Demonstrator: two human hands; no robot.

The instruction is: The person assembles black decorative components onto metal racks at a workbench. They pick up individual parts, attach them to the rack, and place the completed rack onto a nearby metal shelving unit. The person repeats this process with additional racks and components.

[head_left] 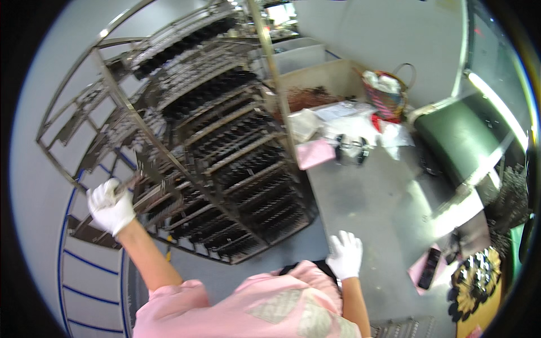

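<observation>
My left hand (111,208), in a white glove, reaches out to the left side of a tall metal rack (138,121). Its fingers are curled at a grey metal bar (133,181) there; the grip itself is partly hidden and blurred. Rows of small black pieces (242,169) fill the rack's tilted shelves. My right hand (345,254), also gloved in white, is at the left edge of the grey metal table (366,197). Its fingers are stretched forward, a little apart, and nothing shows in them.
On the table's far part lie clear plastic bags (346,127), a pink cloth (314,153) and a woven basket (389,93). A dark phone (430,268) and a cluster of black and tan pieces (476,281) are at the right. Beyond stands a large bin (332,79).
</observation>
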